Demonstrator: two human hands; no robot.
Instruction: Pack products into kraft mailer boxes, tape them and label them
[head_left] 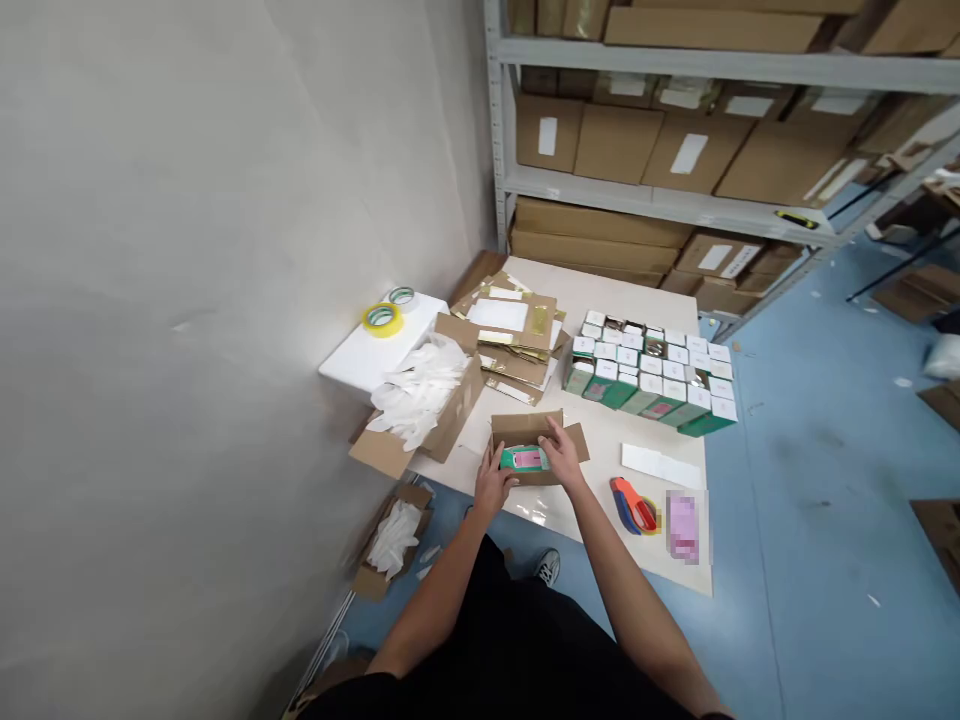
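Observation:
A small open cardboard box [537, 424] stands on the table in front of me, flaps spread. Inside it lies a small green box [523, 458] with a pink panel facing up. My left hand [493, 484] is closed about the green box's left end, against the cardboard wall. At the other end, my right hand [562, 456] has its thumb side on the green box and a finger reaching toward the back wall. Both hands partly hide the ends of the green box.
Rows of white-topped green boxes [652, 370] stand at the right. Flattened cardboard [536, 310] lies behind. A carton of white packing material [421, 390] is at left, near yellow tape [382, 320]. An orange tape dispenser [634, 506] sits at front right. Shelving [675, 205] rises behind.

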